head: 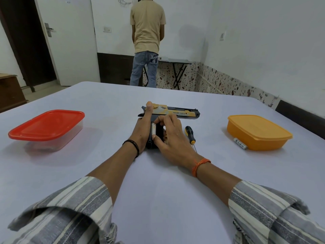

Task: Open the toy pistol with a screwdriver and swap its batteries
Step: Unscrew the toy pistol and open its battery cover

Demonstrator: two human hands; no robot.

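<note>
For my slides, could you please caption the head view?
Both hands seat a battery in the black-and-gold toy pistol's grip, yellow-handled screwdriver alongside.

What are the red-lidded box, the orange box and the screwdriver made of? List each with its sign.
Red-lidded box: glossy red plastic lid, see-through plastic body, likely.
Orange box: matte opaque plastic, by its soft moulded edges.
Screwdriver: black-and-yellow handle, probably plastic or rubber; thin pale shaft looks like metal.

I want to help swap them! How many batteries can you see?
2. One battery sits in the toy pistol's grip between the hands; another battery lies beside the orange box. More may be hidden inside the boxes.
</note>
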